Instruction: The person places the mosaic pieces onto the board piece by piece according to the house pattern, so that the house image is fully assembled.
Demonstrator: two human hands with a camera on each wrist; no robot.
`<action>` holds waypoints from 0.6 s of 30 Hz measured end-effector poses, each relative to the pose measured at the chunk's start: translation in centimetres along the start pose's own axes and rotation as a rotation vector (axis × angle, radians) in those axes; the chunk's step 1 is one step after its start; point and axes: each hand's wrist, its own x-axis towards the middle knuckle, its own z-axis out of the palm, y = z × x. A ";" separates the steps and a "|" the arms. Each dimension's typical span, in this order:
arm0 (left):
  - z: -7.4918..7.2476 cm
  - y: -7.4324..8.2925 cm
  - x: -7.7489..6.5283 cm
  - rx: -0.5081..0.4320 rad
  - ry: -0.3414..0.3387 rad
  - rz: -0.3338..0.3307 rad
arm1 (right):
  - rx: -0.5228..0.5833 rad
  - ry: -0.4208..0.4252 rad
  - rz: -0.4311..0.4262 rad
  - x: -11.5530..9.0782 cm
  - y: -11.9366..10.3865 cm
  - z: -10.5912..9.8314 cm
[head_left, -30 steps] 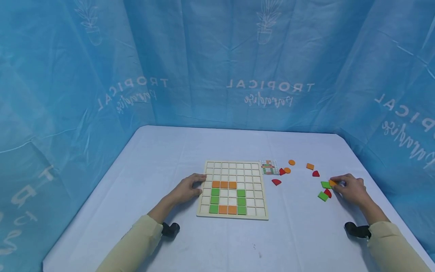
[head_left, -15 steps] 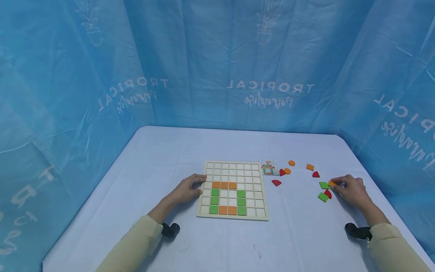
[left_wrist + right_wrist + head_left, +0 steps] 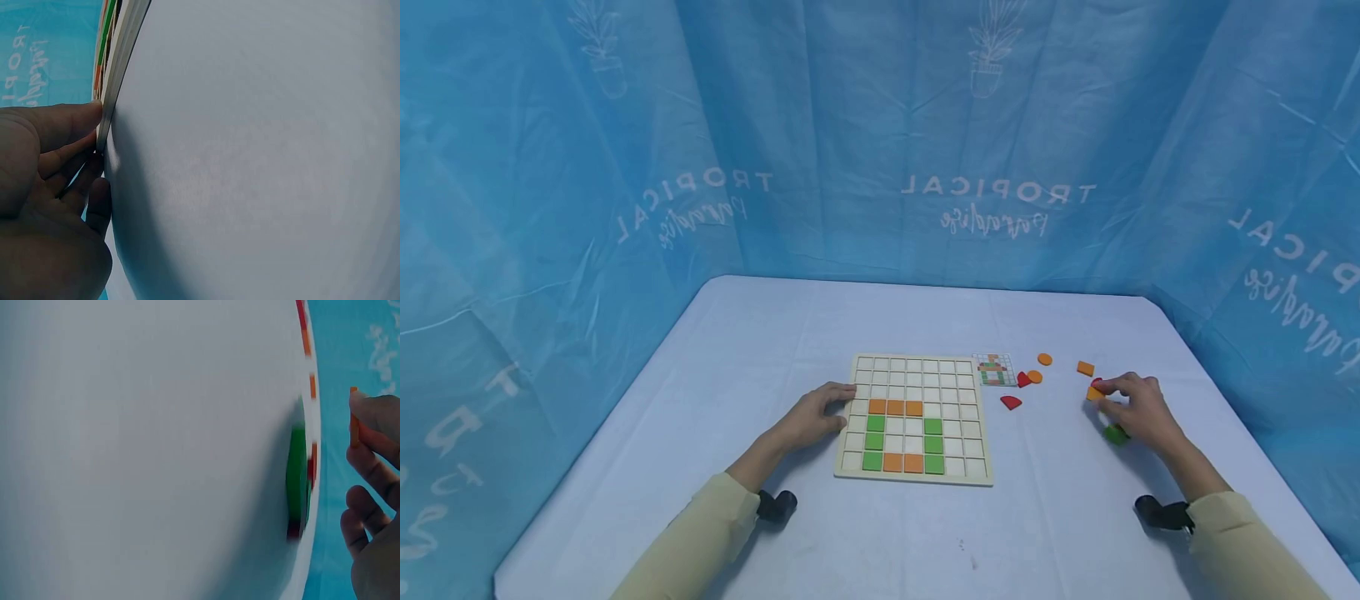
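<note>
A thin, flat orange tile (image 3: 1095, 393) with straight edges is held just above the table at the person's right, pinched between the thumb and fingertips of the right hand (image 3: 1141, 410). The right wrist view shows it edge-on as a narrow bar, with the other fingers loosely bent below it. Close by the tile, a red piece (image 3: 1097, 382) is mostly covered. Beneath the hand, a green piece (image 3: 1116, 434) shows in part, blurred in the right wrist view.

Near them lie a flat orange square (image 3: 1086, 367), 2 orange discs (image 3: 1045, 359) and 2 rounded red wedges (image 3: 1011, 402); 1 wedge lies up against 1 disc.

The board (image 3: 951, 394) looks like pale wood, with a raised rim and 7 rows of 7 square cells. Its 4th row from the far edge holds 3 orange squares (image 3: 895, 407). Below these, 2 columns of 3 green squares (image 3: 874, 442) flank 4 pale cells, and 2 more orange squares fill the nearest row between them.

The left hand (image 3: 811, 417) touches the board's left edge, thumb and forefinger spread well apart. Just beside the board's far right corner lies a card (image 3: 996, 369) printed with a small coloured grid. A smooth white cloth covers the table (image 3: 917, 542); behind hangs a creased, slightly shiny blue curtain (image 3: 865, 125) with white lettering and potted plants.
</note>
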 end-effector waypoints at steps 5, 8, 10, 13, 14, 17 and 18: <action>0.0 0.0 0.0 -0.002 0.001 -0.001 | 0.032 0.011 -0.075 0.4 -2.8 2.1; 0.0 -0.1 0.0 -0.006 0.003 -0.005 | 0.059 0.003 -0.112 0.7 -4.5 3.4; 0.0 -0.1 0.0 -0.006 0.003 -0.005 | 0.079 -0.004 -0.121 0.7 -5.8 4.2; 0.0 -0.2 0.0 -0.006 0.003 -0.002 | 0.099 -0.013 -0.123 0.9 -7.5 5.5; 0.0 -0.2 0.0 -0.006 0.003 0.000 | 0.101 -0.011 -0.123 1.0 -8.0 5.9; 0.0 -0.2 0.0 -0.008 0.002 0.006 | 0.114 -0.008 -0.136 1.1 -9.7 7.2; 0.0 -0.2 0.0 -0.007 0.001 0.007 | 0.118 -0.007 -0.145 1.2 -10.2 7.6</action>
